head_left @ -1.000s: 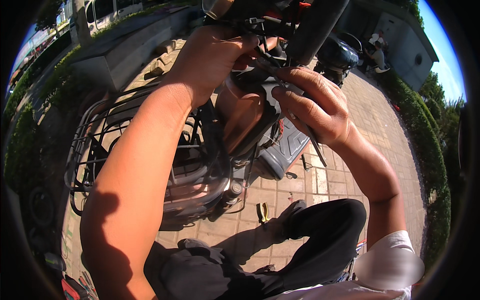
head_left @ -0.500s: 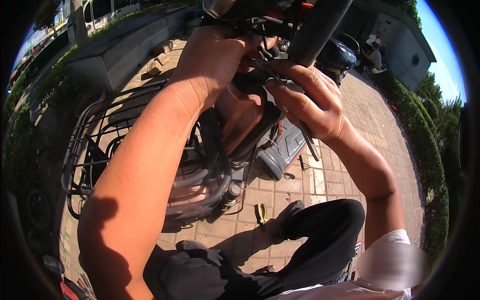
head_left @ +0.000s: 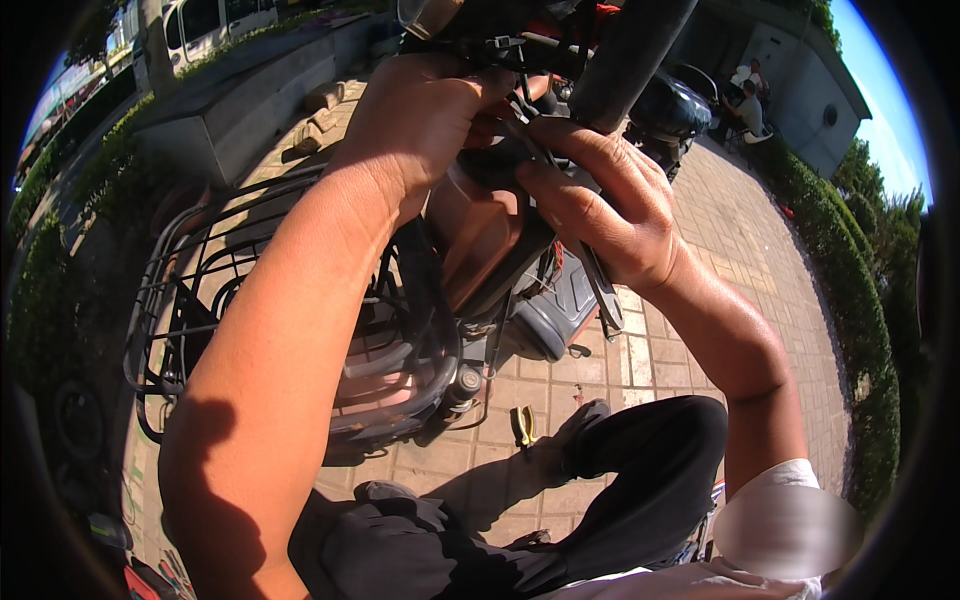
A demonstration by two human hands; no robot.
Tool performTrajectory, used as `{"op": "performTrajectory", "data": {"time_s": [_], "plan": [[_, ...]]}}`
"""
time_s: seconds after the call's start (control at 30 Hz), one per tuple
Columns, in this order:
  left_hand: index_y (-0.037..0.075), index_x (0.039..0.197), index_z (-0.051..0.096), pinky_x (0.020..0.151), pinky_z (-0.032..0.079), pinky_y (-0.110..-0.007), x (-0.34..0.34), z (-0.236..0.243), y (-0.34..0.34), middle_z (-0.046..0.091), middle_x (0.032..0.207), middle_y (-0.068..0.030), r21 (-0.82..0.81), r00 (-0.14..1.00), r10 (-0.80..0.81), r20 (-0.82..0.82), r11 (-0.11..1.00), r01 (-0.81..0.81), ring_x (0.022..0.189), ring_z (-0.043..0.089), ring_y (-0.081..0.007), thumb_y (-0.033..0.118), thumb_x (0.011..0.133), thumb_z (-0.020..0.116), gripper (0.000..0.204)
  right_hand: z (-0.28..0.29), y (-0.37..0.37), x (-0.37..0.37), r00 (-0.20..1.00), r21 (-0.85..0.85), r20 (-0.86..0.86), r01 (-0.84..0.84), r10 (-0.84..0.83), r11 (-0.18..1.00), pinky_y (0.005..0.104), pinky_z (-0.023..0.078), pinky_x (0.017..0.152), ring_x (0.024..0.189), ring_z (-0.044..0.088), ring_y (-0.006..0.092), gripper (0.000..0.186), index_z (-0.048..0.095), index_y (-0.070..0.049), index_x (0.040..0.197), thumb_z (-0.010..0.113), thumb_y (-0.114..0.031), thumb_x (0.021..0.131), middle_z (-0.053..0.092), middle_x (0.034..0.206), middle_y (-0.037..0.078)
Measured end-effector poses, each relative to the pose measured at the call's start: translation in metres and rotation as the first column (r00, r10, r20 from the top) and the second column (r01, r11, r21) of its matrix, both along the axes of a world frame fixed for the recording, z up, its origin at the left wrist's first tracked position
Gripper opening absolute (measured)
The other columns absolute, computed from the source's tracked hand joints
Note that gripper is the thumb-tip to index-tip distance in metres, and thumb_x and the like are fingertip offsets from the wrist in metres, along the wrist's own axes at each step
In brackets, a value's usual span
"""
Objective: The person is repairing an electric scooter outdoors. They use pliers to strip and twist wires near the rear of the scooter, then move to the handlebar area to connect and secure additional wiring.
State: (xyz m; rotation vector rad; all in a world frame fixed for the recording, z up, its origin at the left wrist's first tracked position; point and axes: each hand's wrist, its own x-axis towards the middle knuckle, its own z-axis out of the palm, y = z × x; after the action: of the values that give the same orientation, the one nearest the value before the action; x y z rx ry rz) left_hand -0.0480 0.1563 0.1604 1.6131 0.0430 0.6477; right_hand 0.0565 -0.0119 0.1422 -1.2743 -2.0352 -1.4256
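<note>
An electric scooter stands in front of me, its black handlebar grip at the top. My left hand is closed below the handlebar, next to thin black cables. Whatever its fingertips pinch is hidden. My right hand grips a long, narrow, dark metal tool between thumb and fingers. The tool's upper end reaches up to the left fingertips, and its lower end sticks out below my palm. Its exact kind cannot be made out. Behind my hands is the scooter's brownish front panel.
A black wire basket lies left, beneath my left forearm. Yellow-handled pliers rest on the paving near my shoe. The scooter's grey footboard is beyond. Another dark vehicle and seated people are at far right; a hedge lines that side.
My right hand has shifted slightly left, and the tool has turned in it, so its lower end looks broader. The left hand has barely moved.
</note>
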Motion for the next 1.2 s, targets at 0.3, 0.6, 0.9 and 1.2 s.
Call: {"op": "performTrajectory", "data": {"time_s": [0.3, 0.6, 0.9, 1.2], "plan": [[0.004, 0.097, 0.071, 0.079, 0.052, -0.029, -0.002, 0.001, -0.001, 0.071, 0.088, -0.0050, -0.009, 1.000, -0.003, 0.001, 1.000, 0.003, 0.081, 0.066, -0.0140, 0.025, 0.089, 0.070, 0.022, 0.001, -0.009, -0.005, 0.998, -0.089, -0.054, 0.009, -0.014, 0.996, 0.0400, 0.057, 0.078, 0.097, 0.068, 0.0350, 0.033, 0.069, -0.004, 0.104, 0.077, -0.006, 0.072, 0.064, 0.112, 0.023], [0.001, 0.111, 0.068, 0.088, 0.052, -0.029, 0.002, -0.012, 0.005, 0.069, 0.104, -0.0083, -0.104, 0.986, -0.140, 0.087, 0.983, 0.149, 0.095, 0.065, -0.0160, 0.016, 0.097, 0.061, 0.022, -0.015, -0.032, -0.008, 0.985, -0.021, -0.168, -0.054, 0.050, 0.998, 0.0413, 0.057, 0.082, 0.097, 0.067, 0.0349, 0.033, 0.066, 0.003, 0.099, 0.075, -0.005, 0.068, 0.063, 0.113, 0.022], [-0.002, 0.121, 0.063, 0.084, 0.049, -0.027, 0.015, -0.022, 0.026, 0.067, 0.110, -0.0090, -0.173, 0.938, -0.303, 0.166, 0.928, 0.330, 0.094, 0.062, -0.0147, 0.012, 0.100, 0.052, 0.027, -0.040, -0.095, -0.013, 0.580, -0.400, -0.756, -0.041, -0.304, 0.915, 0.0324, 0.055, 0.072, 0.084, 0.069, 0.0244, 0.019, 0.065, 0.000, 0.103, 0.063, 0.007, 0.086, 0.068, 0.096, 0.013], [0.002, 0.098, 0.072, 0.060, 0.038, -0.024, 0.017, -0.012, 0.017, 0.068, 0.083, -0.0028, -0.239, 0.960, -0.244, 0.138, 0.933, 0.271, 0.064, 0.048, -0.0079, 0.007, 0.091, 0.064, 0.012, -0.140, -0.128, 0.030, -0.058, -0.751, -0.554, -0.394, -0.830, 0.529, 0.0330, 0.051, 0.072, 0.078, 0.067, 0.0186, 0.015, 0.068, -0.001, 0.097, 0.061, -0.013, 0.090, 0.072, 0.082, 0.007]]}}
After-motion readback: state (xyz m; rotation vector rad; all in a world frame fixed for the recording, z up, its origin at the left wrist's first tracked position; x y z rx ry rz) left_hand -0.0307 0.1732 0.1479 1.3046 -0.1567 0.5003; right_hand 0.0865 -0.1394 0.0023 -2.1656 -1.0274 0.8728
